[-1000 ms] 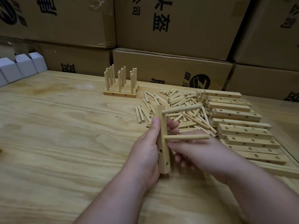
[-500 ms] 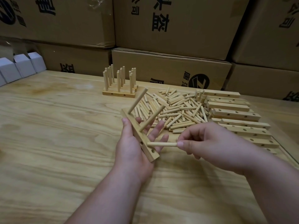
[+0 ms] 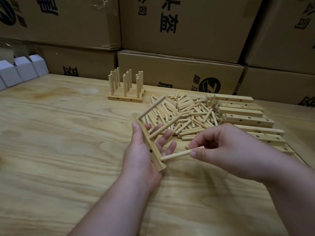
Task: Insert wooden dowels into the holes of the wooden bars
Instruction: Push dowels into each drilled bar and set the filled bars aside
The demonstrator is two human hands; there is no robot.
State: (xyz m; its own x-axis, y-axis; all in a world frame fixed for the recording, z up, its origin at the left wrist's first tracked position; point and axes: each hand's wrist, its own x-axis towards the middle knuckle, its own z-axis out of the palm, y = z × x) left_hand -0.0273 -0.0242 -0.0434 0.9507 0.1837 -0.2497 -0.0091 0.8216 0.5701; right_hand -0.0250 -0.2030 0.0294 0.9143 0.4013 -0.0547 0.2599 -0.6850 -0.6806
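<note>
My left hand (image 3: 139, 150) grips a wooden bar (image 3: 154, 155) tilted on its edge above the table. Two dowels stick out of the bar's upper part toward the right. My right hand (image 3: 226, 149) pinches a third dowel (image 3: 175, 155) between thumb and forefinger, with its left tip at the hole near the bar's lower end. One empty hole shows on the bar's side face. A loose pile of dowels (image 3: 184, 114) lies just behind my hands, and a row of bare bars (image 3: 245, 114) lies to its right.
Several finished bars with upright dowels (image 3: 126, 92) stand grouped at the back of the wooden table (image 3: 59, 150). Stacked cardboard boxes (image 3: 179, 72) wall off the far edge. White small boxes (image 3: 22, 70) sit at the far left.
My left hand turned the bar from near upright to a slant and moved it left. My right hand brought a third dowel from the middle of the bar down to its lowest hole.
</note>
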